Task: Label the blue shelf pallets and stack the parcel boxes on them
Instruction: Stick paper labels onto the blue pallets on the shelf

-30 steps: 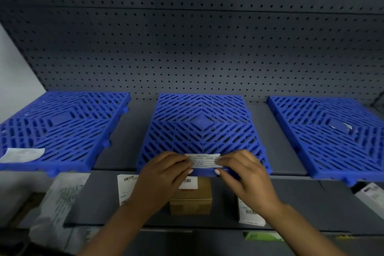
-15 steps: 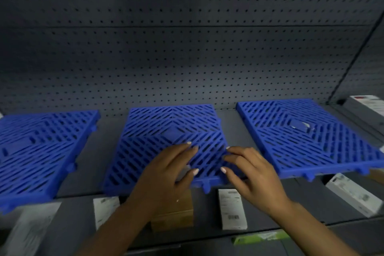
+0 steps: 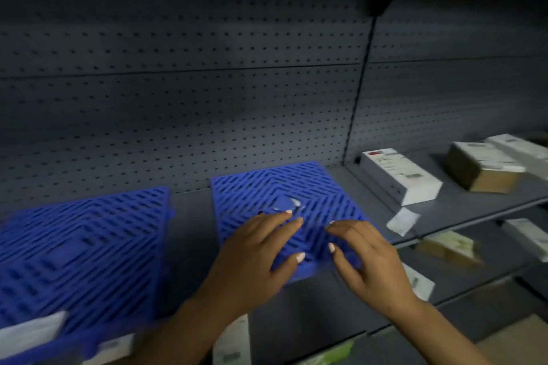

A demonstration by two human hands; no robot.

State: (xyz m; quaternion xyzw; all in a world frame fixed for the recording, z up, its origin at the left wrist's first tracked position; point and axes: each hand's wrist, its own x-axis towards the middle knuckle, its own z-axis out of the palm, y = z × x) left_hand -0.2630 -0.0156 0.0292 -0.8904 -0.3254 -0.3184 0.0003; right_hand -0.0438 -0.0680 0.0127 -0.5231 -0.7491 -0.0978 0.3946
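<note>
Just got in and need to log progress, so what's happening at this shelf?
A person is working on the blue shelf pallets. Both the left hand and the right hand hover with loosely spread fingers over the right pallet, holding nothing. The left pallet carries a white label at its front edge. No parcels are stacked on either pallet; a white box and a brown box lie on the shelf to the right.

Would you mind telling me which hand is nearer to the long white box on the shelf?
Right. The right hand hovers over the blue pallet's front right corner, on the white box's side; the left hand lies further left over the pallet.
</note>
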